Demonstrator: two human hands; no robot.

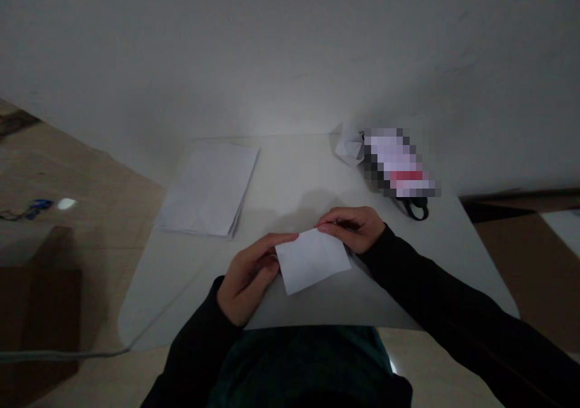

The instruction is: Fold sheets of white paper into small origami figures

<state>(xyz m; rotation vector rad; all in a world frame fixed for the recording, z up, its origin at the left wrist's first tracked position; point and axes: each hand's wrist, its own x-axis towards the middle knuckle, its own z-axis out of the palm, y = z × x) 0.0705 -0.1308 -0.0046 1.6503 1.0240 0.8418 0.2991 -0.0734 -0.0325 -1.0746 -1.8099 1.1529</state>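
A small white sheet of paper [312,263], perhaps folded, is held between my two hands over the near part of the table. My left hand [251,272] grips its left edge, the index finger lying along the top corner. At the upper edge, my right hand [356,226] pinches the paper between thumb and fingertips. On the table to the left lies a stack of white paper sheets [208,187]. Some fingertips of both hands are hidden behind the paper.
A folded white paper piece [350,147] stands at the table's back right. Beside it is a blurred-out object [399,163] with a black loop. A cable [67,355] reaches the white table's [149,311] left corner. Cardboard boxes [525,263] flank the table; a wall [290,51] rises behind.
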